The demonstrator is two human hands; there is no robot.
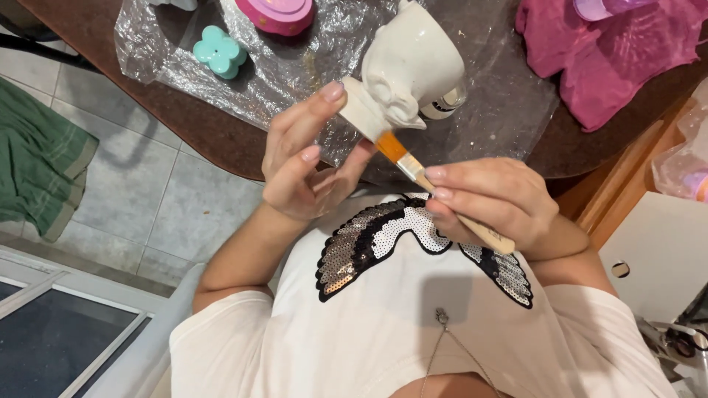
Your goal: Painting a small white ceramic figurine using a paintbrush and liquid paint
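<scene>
Just above the sparkly wing patch [413, 239] on the person's white shirt [383, 339], the two hands meet w/ a white clay figure [409, 70] between them. The left hand [306, 166] holds the figure by its flat base, fingers closed on it: pointer finger on top of the base, thumb pressing from below. The figure is tipped over on its side & held up in the air, not resting on the surface [184, 118]. It's round & bumpy, all white, no colour on it.

The right hand [494, 203] is closed tight around a paintbrush [435, 191], w/ a pale wood handle, a shiny metal band & orange bristles. The bristle tip touches the figure's underside, right by the base & just beside the left thumb.

Behind the figure is a brown surface w/ a sheet of crinkly clear plastic [295, 74] spread on it. On the plastic, far left of the figure, sits a small teal flower-shaped piece [219, 51]. Near that, closer to the figure, is a pink piece [276, 15], cut off by the top edge. A small glass jar [446, 103] peeks out just behind the figure, mostly hidden.

To the right of the figure a pink cloth [612, 59] lies bunched on the surface. Far left of the figure, down on the grey tile floor [162, 199], a green cloth [37, 158] lies in a heap.
</scene>
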